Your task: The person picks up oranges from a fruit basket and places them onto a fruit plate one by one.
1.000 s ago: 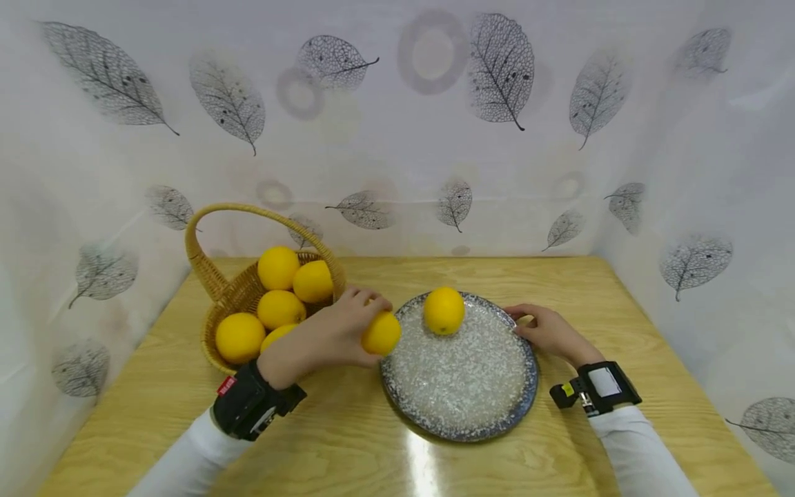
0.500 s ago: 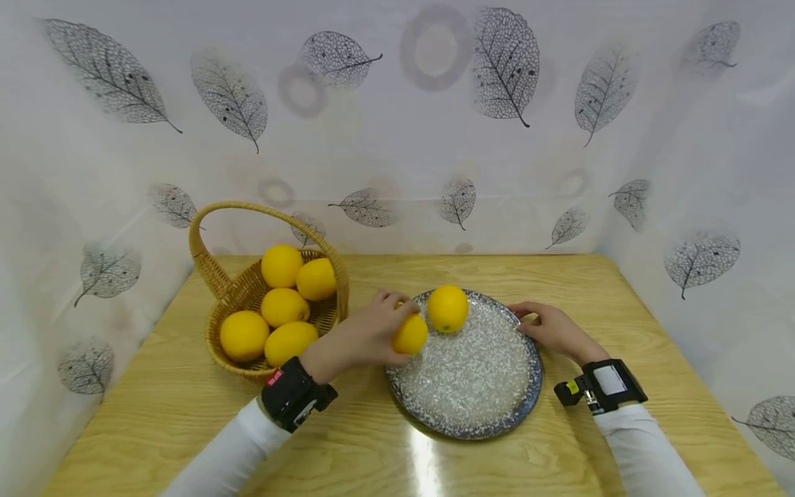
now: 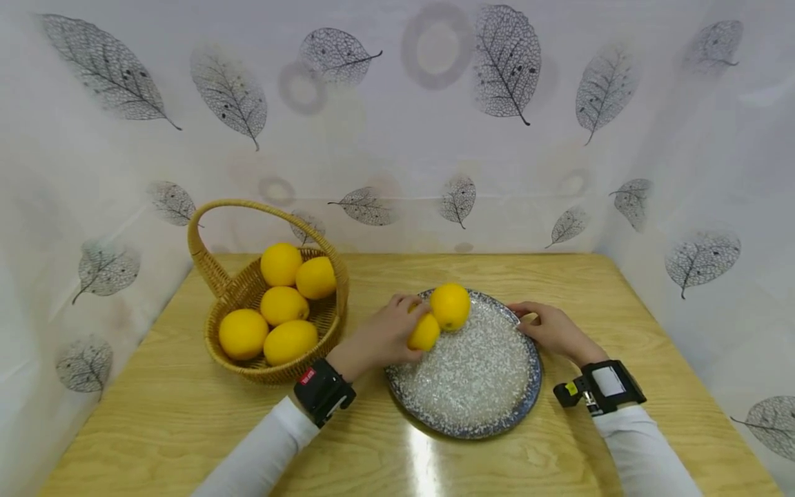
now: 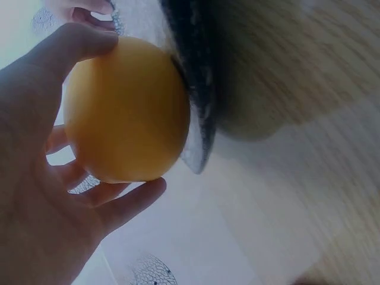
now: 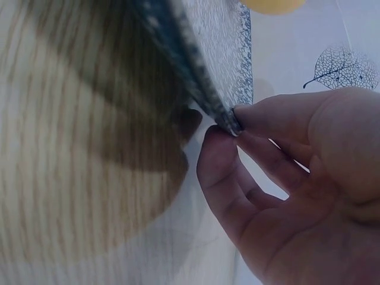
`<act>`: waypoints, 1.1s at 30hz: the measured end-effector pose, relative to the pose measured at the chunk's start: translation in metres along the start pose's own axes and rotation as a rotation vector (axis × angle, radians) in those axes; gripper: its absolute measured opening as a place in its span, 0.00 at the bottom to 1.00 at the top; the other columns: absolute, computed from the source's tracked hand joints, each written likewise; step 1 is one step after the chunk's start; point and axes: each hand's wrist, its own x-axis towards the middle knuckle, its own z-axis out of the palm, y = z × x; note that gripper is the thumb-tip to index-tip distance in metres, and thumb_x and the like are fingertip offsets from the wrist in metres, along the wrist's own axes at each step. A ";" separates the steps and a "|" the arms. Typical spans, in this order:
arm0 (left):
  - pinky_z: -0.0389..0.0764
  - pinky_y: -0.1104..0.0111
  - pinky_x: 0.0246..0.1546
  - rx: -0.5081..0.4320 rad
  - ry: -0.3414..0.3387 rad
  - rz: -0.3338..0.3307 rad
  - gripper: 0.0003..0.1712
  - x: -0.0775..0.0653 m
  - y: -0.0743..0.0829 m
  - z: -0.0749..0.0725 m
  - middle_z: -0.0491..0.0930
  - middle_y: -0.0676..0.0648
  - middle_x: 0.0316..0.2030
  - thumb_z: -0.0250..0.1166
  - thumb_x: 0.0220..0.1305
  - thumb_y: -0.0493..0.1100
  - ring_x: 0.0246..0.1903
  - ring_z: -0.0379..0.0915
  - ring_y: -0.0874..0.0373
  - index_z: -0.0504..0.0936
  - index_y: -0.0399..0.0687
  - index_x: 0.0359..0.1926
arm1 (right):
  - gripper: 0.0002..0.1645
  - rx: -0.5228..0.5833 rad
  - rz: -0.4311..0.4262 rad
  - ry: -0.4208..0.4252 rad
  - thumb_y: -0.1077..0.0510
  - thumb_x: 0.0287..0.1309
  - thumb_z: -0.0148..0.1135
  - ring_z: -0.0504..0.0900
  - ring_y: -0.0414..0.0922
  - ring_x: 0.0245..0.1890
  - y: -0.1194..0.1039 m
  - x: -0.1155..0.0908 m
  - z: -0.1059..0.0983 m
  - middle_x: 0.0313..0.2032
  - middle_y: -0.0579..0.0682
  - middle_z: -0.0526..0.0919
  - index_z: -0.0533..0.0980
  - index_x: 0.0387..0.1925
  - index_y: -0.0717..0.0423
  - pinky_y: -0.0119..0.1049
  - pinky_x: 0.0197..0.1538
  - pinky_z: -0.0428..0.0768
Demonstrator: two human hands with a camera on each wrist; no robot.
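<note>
My left hand grips a yellow orange over the left part of a speckled grey plate with a dark blue rim. In the left wrist view, thumb and fingers curl round this orange, and the plate's edge shows right beside it. A second orange lies toward the back of the plate; the held one overlaps its lower left side. At the right, my right hand pinches the plate's rim, thumb on one face and fingers on the other.
On the left of the wooden table stands a wicker basket with a tall arched handle. Several oranges lie inside it. A pale curtain with leaf prints surrounds the table's back and sides.
My left hand has carried the orange rightward from beside the basket to over the plate, close to the other orange. The right hand has stayed at the plate's rim.
</note>
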 end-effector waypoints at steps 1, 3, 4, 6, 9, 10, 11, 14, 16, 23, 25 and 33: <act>0.78 0.55 0.64 0.003 -0.009 -0.009 0.46 0.000 0.000 0.000 0.68 0.41 0.69 0.74 0.58 0.56 0.68 0.64 0.45 0.65 0.49 0.73 | 0.27 0.000 -0.001 0.001 0.61 0.71 0.57 0.83 0.47 0.41 0.000 0.000 0.000 0.59 0.68 0.79 0.71 0.69 0.60 0.35 0.38 0.78; 0.77 0.54 0.66 0.000 -0.018 -0.023 0.47 0.000 -0.001 0.000 0.67 0.40 0.70 0.74 0.59 0.57 0.69 0.64 0.44 0.65 0.49 0.74 | 0.27 0.001 -0.003 0.002 0.62 0.71 0.56 0.82 0.47 0.40 0.001 0.000 -0.001 0.59 0.68 0.79 0.71 0.69 0.60 0.35 0.37 0.78; 0.76 0.54 0.67 -0.004 -0.020 -0.027 0.47 -0.001 -0.001 0.000 0.67 0.39 0.70 0.74 0.60 0.57 0.69 0.64 0.44 0.65 0.48 0.74 | 0.27 -0.001 -0.004 0.000 0.62 0.71 0.56 0.82 0.46 0.39 0.001 0.000 -0.001 0.59 0.68 0.79 0.71 0.69 0.60 0.34 0.37 0.77; 0.74 0.53 0.68 -0.004 -0.020 -0.030 0.47 -0.001 -0.002 0.000 0.67 0.39 0.70 0.73 0.61 0.57 0.69 0.64 0.43 0.65 0.47 0.74 | 0.27 -0.001 -0.007 0.000 0.62 0.71 0.56 0.81 0.45 0.38 0.000 0.000 -0.002 0.58 0.68 0.79 0.71 0.69 0.60 0.34 0.36 0.77; 0.73 0.52 0.69 -0.004 -0.019 -0.029 0.47 -0.002 -0.004 -0.001 0.66 0.38 0.70 0.72 0.61 0.58 0.70 0.64 0.43 0.64 0.45 0.74 | 0.27 0.002 -0.007 -0.001 0.62 0.70 0.56 0.80 0.45 0.37 0.001 0.001 -0.002 0.58 0.68 0.79 0.71 0.69 0.60 0.34 0.35 0.77; 0.73 0.52 0.69 -0.003 -0.020 -0.029 0.47 -0.002 -0.004 -0.001 0.66 0.38 0.70 0.72 0.62 0.58 0.70 0.63 0.43 0.64 0.45 0.74 | 0.27 0.004 -0.008 -0.002 0.62 0.70 0.56 0.80 0.45 0.37 0.001 0.001 -0.002 0.58 0.68 0.79 0.71 0.69 0.60 0.33 0.35 0.77; 0.73 0.52 0.69 -0.005 -0.020 -0.029 0.47 -0.002 -0.005 -0.001 0.66 0.38 0.70 0.72 0.62 0.57 0.70 0.63 0.43 0.64 0.45 0.74 | 0.27 0.007 -0.007 -0.002 0.62 0.70 0.56 0.80 0.45 0.37 0.001 0.001 -0.002 0.58 0.68 0.79 0.71 0.69 0.61 0.33 0.35 0.77; 0.74 0.52 0.68 -0.024 -0.016 -0.040 0.46 -0.002 -0.005 -0.002 0.67 0.38 0.70 0.72 0.61 0.57 0.69 0.64 0.42 0.65 0.45 0.74 | 0.27 0.012 -0.004 -0.003 0.62 0.70 0.56 0.80 0.45 0.37 0.001 0.001 -0.001 0.58 0.68 0.79 0.71 0.69 0.61 0.33 0.35 0.77; 0.75 0.51 0.67 -0.039 -0.008 -0.051 0.45 -0.002 -0.006 -0.002 0.67 0.37 0.69 0.73 0.61 0.56 0.68 0.65 0.42 0.65 0.45 0.73 | 0.27 0.014 0.000 -0.005 0.62 0.70 0.56 0.80 0.45 0.37 0.000 0.001 0.000 0.58 0.68 0.79 0.71 0.69 0.60 0.33 0.35 0.77; 0.76 0.51 0.64 -0.046 0.030 -0.074 0.43 0.002 -0.010 0.001 0.68 0.38 0.67 0.73 0.61 0.56 0.65 0.67 0.42 0.68 0.45 0.71 | 0.28 0.025 0.011 -0.012 0.61 0.71 0.57 0.80 0.45 0.37 -0.001 0.002 0.000 0.58 0.68 0.79 0.71 0.70 0.60 0.34 0.35 0.77; 0.77 0.51 0.64 -0.034 0.027 -0.076 0.43 0.003 -0.010 0.002 0.68 0.38 0.67 0.73 0.61 0.57 0.65 0.67 0.42 0.67 0.46 0.71 | 0.28 0.027 0.011 -0.015 0.61 0.71 0.57 0.80 0.45 0.37 -0.001 0.002 0.000 0.58 0.68 0.79 0.71 0.70 0.60 0.33 0.35 0.78; 0.76 0.47 0.64 0.033 0.013 -0.097 0.47 0.002 -0.009 0.000 0.67 0.40 0.70 0.71 0.62 0.62 0.68 0.67 0.42 0.65 0.49 0.74 | 0.28 0.034 0.007 -0.011 0.62 0.70 0.57 0.81 0.46 0.38 0.001 0.001 0.000 0.58 0.68 0.78 0.71 0.70 0.60 0.34 0.35 0.78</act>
